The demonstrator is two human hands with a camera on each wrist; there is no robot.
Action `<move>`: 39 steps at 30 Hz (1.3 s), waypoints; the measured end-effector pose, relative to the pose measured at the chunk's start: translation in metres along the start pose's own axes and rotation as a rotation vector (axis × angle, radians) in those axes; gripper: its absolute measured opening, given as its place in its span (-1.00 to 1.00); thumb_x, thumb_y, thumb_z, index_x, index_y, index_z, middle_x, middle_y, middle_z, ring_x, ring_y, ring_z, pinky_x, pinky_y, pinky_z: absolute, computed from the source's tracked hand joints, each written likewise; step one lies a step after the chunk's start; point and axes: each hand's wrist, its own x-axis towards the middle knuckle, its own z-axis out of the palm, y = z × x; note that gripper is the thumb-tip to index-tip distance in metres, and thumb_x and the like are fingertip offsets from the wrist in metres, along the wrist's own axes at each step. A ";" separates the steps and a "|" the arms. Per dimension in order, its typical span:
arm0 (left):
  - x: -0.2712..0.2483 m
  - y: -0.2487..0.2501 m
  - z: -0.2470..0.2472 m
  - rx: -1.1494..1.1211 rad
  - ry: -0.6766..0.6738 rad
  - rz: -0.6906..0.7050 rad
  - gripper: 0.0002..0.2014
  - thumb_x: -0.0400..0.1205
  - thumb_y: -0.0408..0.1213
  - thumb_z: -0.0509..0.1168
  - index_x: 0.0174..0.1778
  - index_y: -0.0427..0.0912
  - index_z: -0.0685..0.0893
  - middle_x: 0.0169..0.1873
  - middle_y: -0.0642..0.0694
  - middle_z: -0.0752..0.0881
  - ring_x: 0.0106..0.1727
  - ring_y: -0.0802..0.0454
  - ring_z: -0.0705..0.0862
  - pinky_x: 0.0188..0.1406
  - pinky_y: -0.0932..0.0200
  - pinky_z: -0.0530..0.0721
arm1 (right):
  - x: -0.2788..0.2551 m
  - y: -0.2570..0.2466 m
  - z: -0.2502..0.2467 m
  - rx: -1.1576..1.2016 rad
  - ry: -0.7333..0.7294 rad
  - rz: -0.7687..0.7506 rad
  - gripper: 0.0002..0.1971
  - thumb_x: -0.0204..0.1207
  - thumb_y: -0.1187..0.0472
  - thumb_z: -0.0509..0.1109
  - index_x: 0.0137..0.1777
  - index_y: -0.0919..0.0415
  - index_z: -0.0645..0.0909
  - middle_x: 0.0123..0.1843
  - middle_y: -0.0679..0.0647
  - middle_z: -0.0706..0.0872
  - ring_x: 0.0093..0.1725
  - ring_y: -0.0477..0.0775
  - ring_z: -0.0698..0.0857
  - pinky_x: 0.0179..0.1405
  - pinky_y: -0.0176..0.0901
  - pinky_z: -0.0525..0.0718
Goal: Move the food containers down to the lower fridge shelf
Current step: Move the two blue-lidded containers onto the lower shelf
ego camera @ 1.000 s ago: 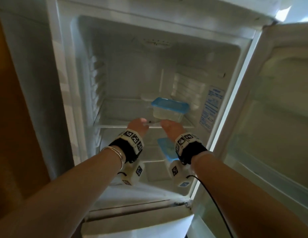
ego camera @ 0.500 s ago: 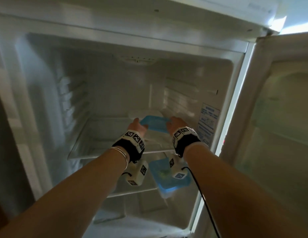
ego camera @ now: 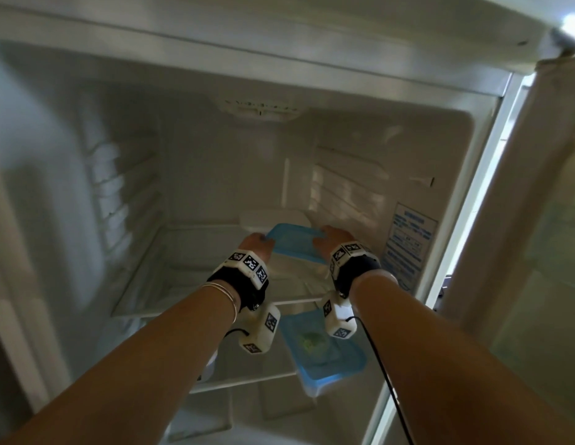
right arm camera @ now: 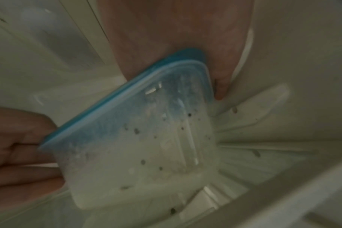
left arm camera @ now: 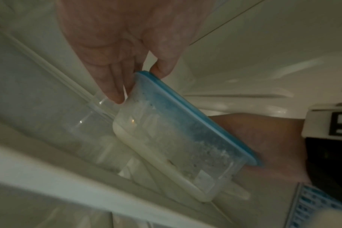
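Observation:
A clear food container with a blue lid (ego camera: 294, 240) is at the right of the glass upper shelf (ego camera: 170, 284) in the open fridge. My left hand (ego camera: 255, 244) grips its left end and my right hand (ego camera: 332, 237) grips its right end. In the left wrist view, my left hand (left arm camera: 140, 80) has its thumb on the lid and its fingers down the wall of the container (left arm camera: 176, 134). In the right wrist view, my right hand (right arm camera: 185, 50) curls round the far end of the container (right arm camera: 146, 146). I cannot tell whether its base touches the glass. A second blue-lidded container (ego camera: 324, 348) sits on the lower shelf (ego camera: 247, 377).
The fridge door (ego camera: 536, 252) stands open to the right. A printed label (ego camera: 408, 248) is stuck on the right inner wall. The left part of the upper shelf shows bare glass. Below the lower shelf lies a drawer area (ego camera: 215, 422).
Both hands have gone from the upper shelf's front edge to the two ends of the container and taken hold of it. The head camera has moved closer to the fridge.

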 end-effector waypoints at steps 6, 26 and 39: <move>-0.008 0.001 -0.020 -0.057 0.057 -0.089 -0.64 0.70 -0.37 0.07 0.37 -0.45 0.52 0.36 -0.37 0.60 0.39 -0.23 0.59 0.35 0.06 0.52 | 0.004 -0.002 0.001 -0.019 -0.033 0.036 -0.44 0.61 -0.02 0.08 0.60 0.08 0.21 0.55 0.18 0.44 0.45 0.25 0.49 0.43 0.05 0.49; -0.028 -0.031 -0.044 -0.323 0.083 -0.100 -0.60 0.61 -0.40 0.21 0.40 -0.35 0.50 0.12 -0.32 0.66 -0.12 -0.19 0.70 0.19 -0.10 0.68 | -0.028 -0.034 0.027 0.450 -0.085 0.009 -0.57 0.58 0.03 0.23 0.42 0.12 0.47 0.34 0.21 0.61 0.27 0.27 0.66 0.32 0.17 0.64; -0.050 -0.057 -0.084 -0.126 0.198 -0.200 -0.58 0.63 -0.34 0.21 0.39 -0.44 0.48 0.36 -0.42 0.58 0.35 -0.31 0.59 0.37 -0.09 0.59 | -0.057 -0.088 0.048 0.515 -0.161 -0.045 -0.79 0.51 0.03 0.19 0.07 0.07 0.47 -0.24 0.12 0.65 -0.05 0.26 0.80 0.15 0.17 0.75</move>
